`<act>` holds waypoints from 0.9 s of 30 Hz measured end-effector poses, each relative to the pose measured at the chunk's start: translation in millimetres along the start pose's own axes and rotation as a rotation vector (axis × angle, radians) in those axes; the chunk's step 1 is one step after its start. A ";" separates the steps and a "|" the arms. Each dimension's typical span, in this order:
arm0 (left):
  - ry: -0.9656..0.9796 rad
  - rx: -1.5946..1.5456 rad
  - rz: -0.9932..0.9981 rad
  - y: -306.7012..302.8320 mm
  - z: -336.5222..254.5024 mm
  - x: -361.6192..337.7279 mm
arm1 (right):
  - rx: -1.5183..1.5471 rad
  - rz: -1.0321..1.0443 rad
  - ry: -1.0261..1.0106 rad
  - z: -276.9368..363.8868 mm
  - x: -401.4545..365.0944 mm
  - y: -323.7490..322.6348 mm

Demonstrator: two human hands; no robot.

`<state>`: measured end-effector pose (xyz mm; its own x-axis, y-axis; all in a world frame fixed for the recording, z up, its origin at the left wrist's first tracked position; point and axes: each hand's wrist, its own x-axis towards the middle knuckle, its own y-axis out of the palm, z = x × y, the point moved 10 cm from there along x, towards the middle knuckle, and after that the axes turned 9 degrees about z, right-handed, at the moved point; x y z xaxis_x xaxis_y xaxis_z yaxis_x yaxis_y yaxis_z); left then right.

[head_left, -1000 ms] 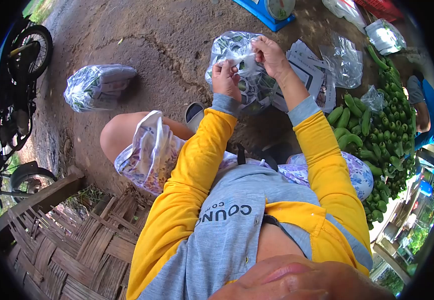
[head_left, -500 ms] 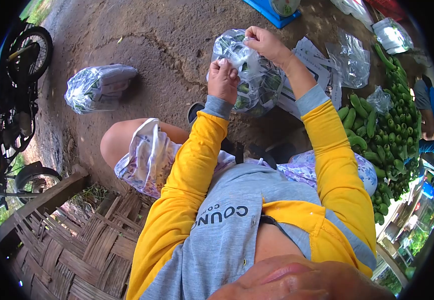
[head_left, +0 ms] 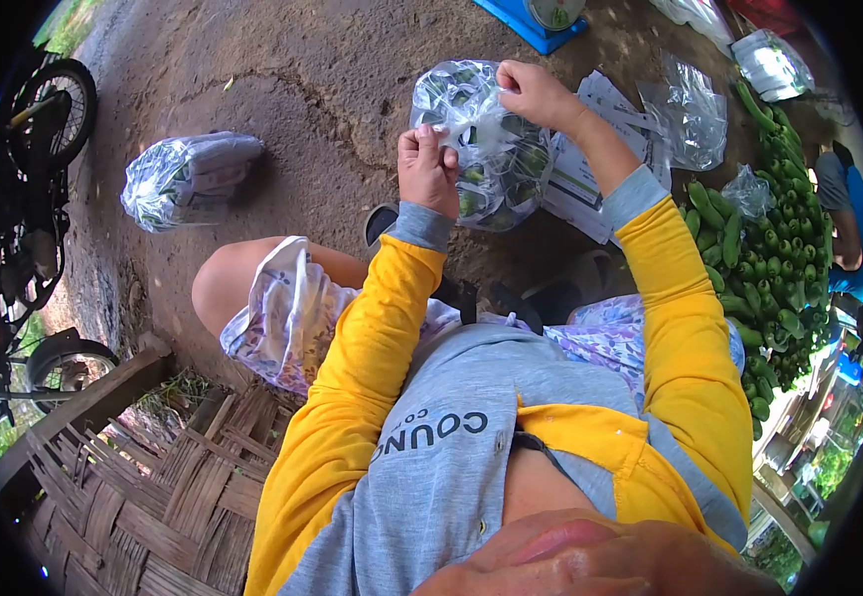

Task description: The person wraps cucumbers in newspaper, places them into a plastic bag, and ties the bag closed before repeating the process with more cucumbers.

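Two hands work at the top of a clear plastic bag [head_left: 491,149] stuffed with small green fruit, held over the dirt ground [head_left: 302,89] in front of the person's knees. The left hand [head_left: 427,169] pinches the film with closed fingers, and the right hand [head_left: 536,94] grips the gathered neck. I'd say the thin plastic could tear under that load, or slip from the pinch and spill fruit. A second filled bag [head_left: 188,179] lies well apart.

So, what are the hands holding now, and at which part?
The plastic bag full of green produce. The left hand and the right hand both pinch it at its gathered top.
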<state>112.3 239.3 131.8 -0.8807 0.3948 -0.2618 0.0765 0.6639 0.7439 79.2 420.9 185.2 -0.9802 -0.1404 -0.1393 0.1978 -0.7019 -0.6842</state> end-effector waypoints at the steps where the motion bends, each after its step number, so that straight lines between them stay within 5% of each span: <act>1: -0.007 -0.037 -0.006 -2.7 3.5 -2.2 | -0.098 -0.045 0.024 5.4 1.0 -0.2; 4: -0.036 -0.068 0.138 5.7 11.8 -3.0 | -0.113 -0.227 0.161 6.4 -1.4 -1.6; 7: -0.005 0.015 0.184 16.7 14.9 -8.2 | -0.292 -0.523 -0.085 37.1 -11.0 -5.8; 10: 0.050 0.213 0.218 24.7 2.1 -5.0 | -0.074 -0.665 -0.055 30.2 -14.0 -11.0; 13: 0.101 0.353 0.227 32.9 -3.1 -7.9 | 0.583 -0.590 0.076 7.9 -12.6 5.2; 16: 0.242 0.755 0.227 40.6 -8.0 -17.5 | 0.615 -0.580 0.210 1.8 -9.7 9.6; 20: 0.336 1.078 0.236 43.6 -6.8 -27.9 | -0.063 -0.682 0.036 20.5 2.6 -15.9; 25: 0.183 1.027 0.242 17.4 11.3 -28.7 | -0.329 -0.527 -0.013 13.7 19.3 -45.4; 27: 0.126 1.022 0.250 4.0 17.6 -30.5 | -0.185 -0.483 -0.024 -10.0 29.7 -47.3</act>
<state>147.7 241.1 131.9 -0.8232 0.5643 -0.0633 0.5676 0.8148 -0.1181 40.8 456.9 206.3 -0.9593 0.1516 0.2384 -0.2821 -0.5559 -0.7819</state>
